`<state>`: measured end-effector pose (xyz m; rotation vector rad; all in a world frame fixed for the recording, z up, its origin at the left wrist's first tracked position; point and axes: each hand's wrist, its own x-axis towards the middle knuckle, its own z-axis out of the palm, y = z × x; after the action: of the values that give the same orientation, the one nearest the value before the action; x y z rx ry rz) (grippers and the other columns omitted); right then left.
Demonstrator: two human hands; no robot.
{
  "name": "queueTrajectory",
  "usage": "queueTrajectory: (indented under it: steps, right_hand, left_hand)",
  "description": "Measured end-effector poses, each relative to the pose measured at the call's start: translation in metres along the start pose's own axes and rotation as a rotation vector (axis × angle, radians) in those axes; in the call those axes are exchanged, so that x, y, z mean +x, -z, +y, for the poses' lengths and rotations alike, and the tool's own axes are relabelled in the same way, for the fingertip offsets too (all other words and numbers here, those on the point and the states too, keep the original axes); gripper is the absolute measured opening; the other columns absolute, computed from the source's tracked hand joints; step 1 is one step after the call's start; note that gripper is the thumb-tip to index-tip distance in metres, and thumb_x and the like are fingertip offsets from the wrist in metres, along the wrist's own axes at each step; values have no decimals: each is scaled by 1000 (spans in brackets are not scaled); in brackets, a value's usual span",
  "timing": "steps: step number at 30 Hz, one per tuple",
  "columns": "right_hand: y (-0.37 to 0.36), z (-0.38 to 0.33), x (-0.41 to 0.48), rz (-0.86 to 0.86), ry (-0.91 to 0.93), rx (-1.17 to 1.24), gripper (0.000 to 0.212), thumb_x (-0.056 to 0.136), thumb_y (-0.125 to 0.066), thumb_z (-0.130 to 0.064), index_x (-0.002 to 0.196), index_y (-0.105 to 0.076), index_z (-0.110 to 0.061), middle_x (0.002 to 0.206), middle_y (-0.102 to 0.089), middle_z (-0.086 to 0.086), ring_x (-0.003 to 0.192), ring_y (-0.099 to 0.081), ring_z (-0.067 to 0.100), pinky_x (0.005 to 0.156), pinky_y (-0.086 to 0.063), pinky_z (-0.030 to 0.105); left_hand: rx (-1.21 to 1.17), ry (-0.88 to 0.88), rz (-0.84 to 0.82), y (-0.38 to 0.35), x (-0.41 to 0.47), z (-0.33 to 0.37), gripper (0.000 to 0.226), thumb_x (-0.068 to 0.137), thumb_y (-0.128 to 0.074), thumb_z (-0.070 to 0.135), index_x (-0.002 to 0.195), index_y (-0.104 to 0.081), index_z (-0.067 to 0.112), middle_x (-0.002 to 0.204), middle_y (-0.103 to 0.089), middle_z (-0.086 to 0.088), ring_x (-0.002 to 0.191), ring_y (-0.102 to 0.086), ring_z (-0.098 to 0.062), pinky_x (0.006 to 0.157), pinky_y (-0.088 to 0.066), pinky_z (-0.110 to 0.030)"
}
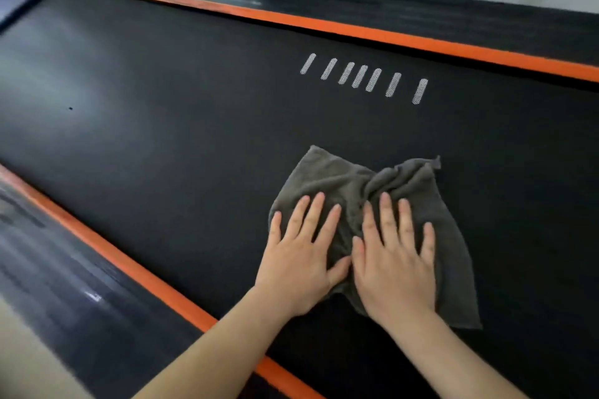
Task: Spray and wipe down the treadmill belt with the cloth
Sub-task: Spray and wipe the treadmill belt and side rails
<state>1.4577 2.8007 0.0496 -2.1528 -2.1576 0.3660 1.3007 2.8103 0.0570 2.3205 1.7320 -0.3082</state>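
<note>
Black treadmill belt [194, 126] is stretching between orange side strips [324, 24]. Grey cloth [340, 178] is lying bunched on it, with left hand [299, 264] and right hand [393, 264] pressing flat, fingers straight, gripping nothing.

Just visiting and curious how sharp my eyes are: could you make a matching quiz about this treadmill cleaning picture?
1 grey crumpled cloth
2 black treadmill belt
3 orange edge stripe
4 white slanted dashes

A runs along the belt's edge
B pressed under left hand and right hand
C printed beyond the cloth
D lies beneath the cloth

Pairs: 1-B, 2-D, 3-A, 4-C
</note>
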Motion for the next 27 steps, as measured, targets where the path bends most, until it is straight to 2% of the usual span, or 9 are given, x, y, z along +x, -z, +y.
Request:
queueTrajectory:
  steps: [4,7,9,12,14,15,18,23,27]
  right_hand:
    - [-7,-55,-33,-132,312,50,58,95,-33,-45,147,-48,-23,158,-37,3,147,-32,27,115,-16,55]
    - [1,-49,-36,-254,413,34,57,97,-32,-47,148,-46,-27,158,-37,1,146,-33,25,114,-22,51]
    - [16,-22,-23,-302,358,-4,59,97,-29,-49,151,-40,-27,158,-36,-2,147,-32,23,113,-26,47]
    - [32,24,-12,-324,210,-83,64,100,-17,-53,153,-35,-22,158,-35,-1,146,-30,22,111,-27,45]
    - [38,14,-5,-388,161,-87,71,100,-10,-56,151,-40,-16,157,-34,4,144,-31,27,109,-29,51]
    - [35,3,-3,-360,133,-95,74,99,-11,-57,151,-40,-13,157,-35,8,143,-31,31,107,-29,56]
    - [17,-59,11,-349,162,-97,79,91,-26,-60,149,-39,-8,155,-36,18,141,-32,39,103,-29,65]
    - [-21,-223,59,-344,485,-52,71,101,-11,-58,149,-40,-15,156,-38,10,144,-30,29,110,-22,56]
    - [-41,-327,95,-390,628,-123,63,97,-30,-52,147,-47,-18,156,-40,6,145,-31,26,111,-22,54]
  left_hand:
    - [14,156,-143,9,-74,-61,82,92,-10,74,156,-7,23,162,3,-7,150,1,-26,118,-24,-50]
    - [-140,264,-315,23,-91,-54,89,79,2,74,153,16,27,158,28,-5,146,26,-25,123,-7,-47]
    - [-258,389,-321,35,-83,-35,93,75,7,74,155,16,29,161,27,-4,148,25,-25,123,-5,-50]
    - [-271,494,-258,31,-66,3,81,89,-15,68,158,-12,26,166,-5,-7,153,-6,-30,114,-26,-64]
    - [-246,554,-142,26,-56,4,73,89,-37,62,148,-42,20,155,-40,-7,141,-40,-30,97,-46,-64]
    - [-254,551,-141,28,-51,1,73,87,-42,62,145,-47,19,152,-45,-7,138,-45,-29,95,-48,-63]
    - [-253,524,-53,23,-52,-46,75,85,-44,62,146,-48,18,153,-44,-6,140,-43,-26,103,-43,-61]
    - [-219,626,80,13,-72,-221,77,88,-40,60,145,-47,8,152,-43,-16,139,-43,-32,110,-41,-51]
    - [-153,671,103,17,-74,-317,77,90,-35,55,143,-47,0,150,-41,-24,139,-42,-37,116,-23,-50]
